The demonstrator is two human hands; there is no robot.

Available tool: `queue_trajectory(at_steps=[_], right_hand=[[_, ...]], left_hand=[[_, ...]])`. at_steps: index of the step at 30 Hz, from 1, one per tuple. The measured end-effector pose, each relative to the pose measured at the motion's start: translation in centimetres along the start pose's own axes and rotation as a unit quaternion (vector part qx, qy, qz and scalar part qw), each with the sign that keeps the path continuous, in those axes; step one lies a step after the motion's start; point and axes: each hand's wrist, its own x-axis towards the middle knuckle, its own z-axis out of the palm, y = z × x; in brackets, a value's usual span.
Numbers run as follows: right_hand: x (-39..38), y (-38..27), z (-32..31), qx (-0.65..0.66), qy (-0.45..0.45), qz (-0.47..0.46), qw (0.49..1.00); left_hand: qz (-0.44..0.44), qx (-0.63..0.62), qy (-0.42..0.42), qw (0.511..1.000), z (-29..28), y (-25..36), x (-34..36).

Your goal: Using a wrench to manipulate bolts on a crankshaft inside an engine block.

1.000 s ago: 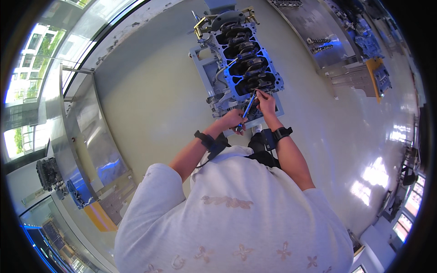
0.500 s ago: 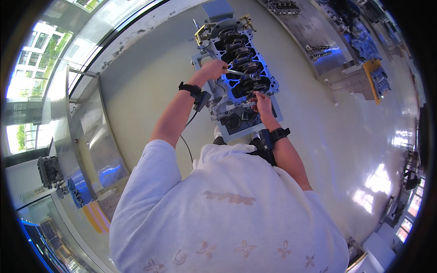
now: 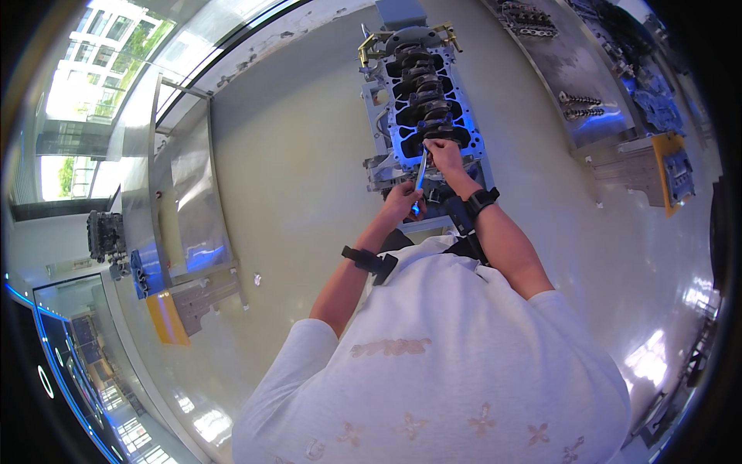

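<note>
A long silver wrench slants over the near end of an engine block. My left hand is closed around its lower, handle end. At the upper end, my right hand pinches the tool near its head; the fingers hide just what sits there. The block's open side faces up, with a dark crankshaft running lengthwise through it. My right hand is right beside the nearest crank section.
The block rests on a grey stand with brass-coloured clamps. To the right, a metal bench bears camshafts and other engine parts. A second metal bench stands left, with another engine beyond it.
My left hand has come back from the block's left side toward me, swinging the wrench to point away from me. My right hand now grips its upper end. The view has shifted left.
</note>
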Motion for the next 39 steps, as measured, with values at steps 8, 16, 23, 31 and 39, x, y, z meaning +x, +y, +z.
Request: queue_trajectory(at_steps=[8,16,23,31,39], right_hand=[[-0.5,0.8,0.4,-0.261,0.042,-0.004,0.964],[-0.2,1.8,-0.1,-0.260,0.056,0.071,0.961],[0.2,3.4,0.2,-0.168,0.087,0.109,0.976],[-1.7,2.4,1.6,-0.204,0.211,0.131,0.947],[-1.9,3.1,3.5,-0.096,0.280,0.134,0.946]], left_hand=[[-0.021,-0.122,-0.004,0.992,3.8,-4.1,1.9],[-0.048,-0.076,-0.013,0.996,2.3,-4.0,1.8],[-0.051,0.120,-0.033,0.991,-5.6,-2.3,3.0],[0.060,0.476,-0.076,0.874,-13.4,4.9,10.1],[0.168,0.607,-0.230,0.742,-13.8,12.6,19.5]])
